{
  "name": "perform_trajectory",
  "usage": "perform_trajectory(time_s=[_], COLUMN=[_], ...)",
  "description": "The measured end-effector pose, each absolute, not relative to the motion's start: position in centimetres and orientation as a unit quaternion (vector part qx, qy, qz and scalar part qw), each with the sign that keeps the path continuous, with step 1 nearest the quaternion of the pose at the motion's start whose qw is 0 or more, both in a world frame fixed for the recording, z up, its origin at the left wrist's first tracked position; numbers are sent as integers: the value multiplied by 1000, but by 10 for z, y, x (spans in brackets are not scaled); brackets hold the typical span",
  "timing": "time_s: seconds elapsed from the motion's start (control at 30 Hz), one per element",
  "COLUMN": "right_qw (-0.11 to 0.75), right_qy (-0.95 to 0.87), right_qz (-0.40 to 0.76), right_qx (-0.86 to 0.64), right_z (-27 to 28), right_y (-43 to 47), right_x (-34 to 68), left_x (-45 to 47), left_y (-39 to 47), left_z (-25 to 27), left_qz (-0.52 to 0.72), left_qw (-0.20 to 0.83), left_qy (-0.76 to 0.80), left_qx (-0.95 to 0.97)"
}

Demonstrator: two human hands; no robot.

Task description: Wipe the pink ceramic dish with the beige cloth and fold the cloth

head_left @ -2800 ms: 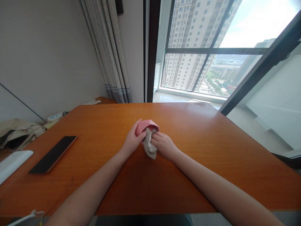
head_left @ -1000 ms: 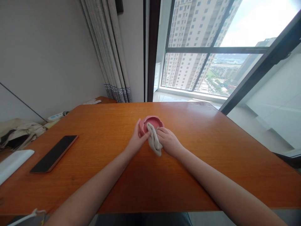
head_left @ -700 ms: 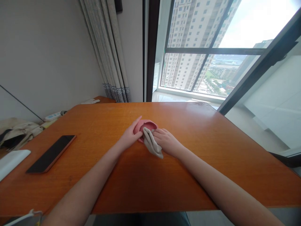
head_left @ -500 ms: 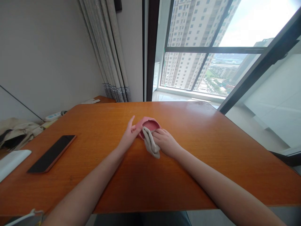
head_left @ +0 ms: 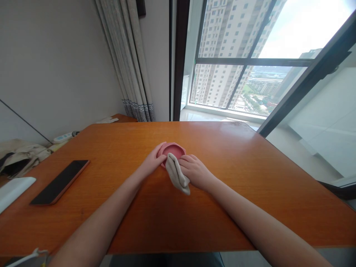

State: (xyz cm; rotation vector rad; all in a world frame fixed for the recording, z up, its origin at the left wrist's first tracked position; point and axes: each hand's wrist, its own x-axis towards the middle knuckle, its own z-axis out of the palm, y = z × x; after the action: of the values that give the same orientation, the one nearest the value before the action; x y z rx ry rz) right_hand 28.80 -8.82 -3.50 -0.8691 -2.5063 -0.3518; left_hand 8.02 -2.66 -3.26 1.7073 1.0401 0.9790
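Note:
A small pink dish (head_left: 174,149) with an angular rim and a round hollow is at the middle of the wooden table, its hollow facing up and slightly toward me. My left hand (head_left: 152,161) grips its left side, thumb at the near rim and fingers round the outside. A pale grey cloth (head_left: 177,175) is bunched in my right hand (head_left: 196,171), which is closed on it at the dish's near right rim. The cloth's upper end touches the near rim, while its loose end hangs toward me. My right fingertips are partly hidden by the cloth.
On the left of the wooden table (head_left: 125,144) lies a dark flat phone-like slab (head_left: 59,182) with a reddish edge. A white object (head_left: 15,191) sits beyond it at the left edge. Farther back are a power strip (head_left: 63,137) and crumpled fabric (head_left: 20,155).
The dish has tipped flatter and moved slightly left and toward me. My left fingers, raised before, now wrap its side. The cloth has come slightly nearer with its loose end lower.

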Motion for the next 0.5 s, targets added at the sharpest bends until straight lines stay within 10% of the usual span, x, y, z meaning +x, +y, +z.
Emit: perform_trajectory(time_s=[0.5], right_qw=[274], right_qy=[-911], right_qz=[-85], right_qx=[-297], right_z=[-35], right_y=[-94], right_x=[281], left_x=[69], left_y=[-15], left_z=[-38], left_qz=[366], left_qw=[453], left_qy=[419], left_qx=[697])
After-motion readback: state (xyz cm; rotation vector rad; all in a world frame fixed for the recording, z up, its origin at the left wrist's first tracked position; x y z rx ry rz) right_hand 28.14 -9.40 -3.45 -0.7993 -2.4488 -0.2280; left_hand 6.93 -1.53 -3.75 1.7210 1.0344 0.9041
